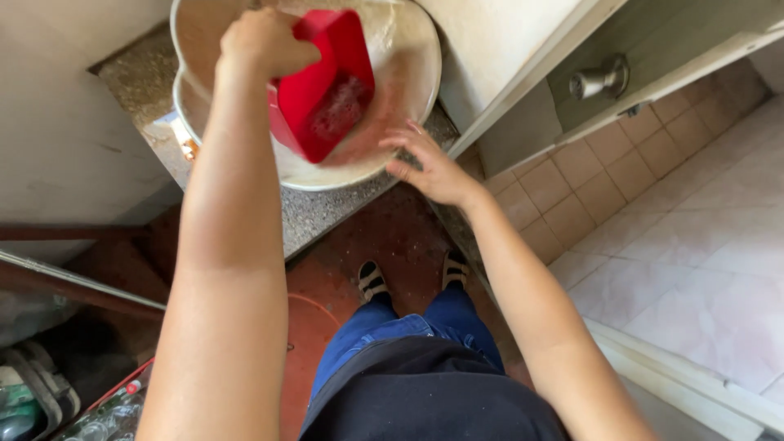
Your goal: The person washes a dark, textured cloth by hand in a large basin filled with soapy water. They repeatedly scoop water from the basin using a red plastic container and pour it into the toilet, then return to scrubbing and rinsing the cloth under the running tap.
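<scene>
My left hand [260,42] grips a red plastic scoop-shaped container [322,86] and tilts it over a wide pale basin [408,73]. Wet reddish grains lie in the container's low end, and reddish water pools in the basin below it. My right hand [429,163] rests with fingers spread on the basin's near right rim. The basin sits on a speckled stone ledge [314,212].
My feet in sandals [371,280] stand on a dark red floor. A door with a metal knob [600,79] is at the upper right above pale floor tiles [694,237]. A crate of bottles [102,416] and a metal bar [73,282] are at lower left.
</scene>
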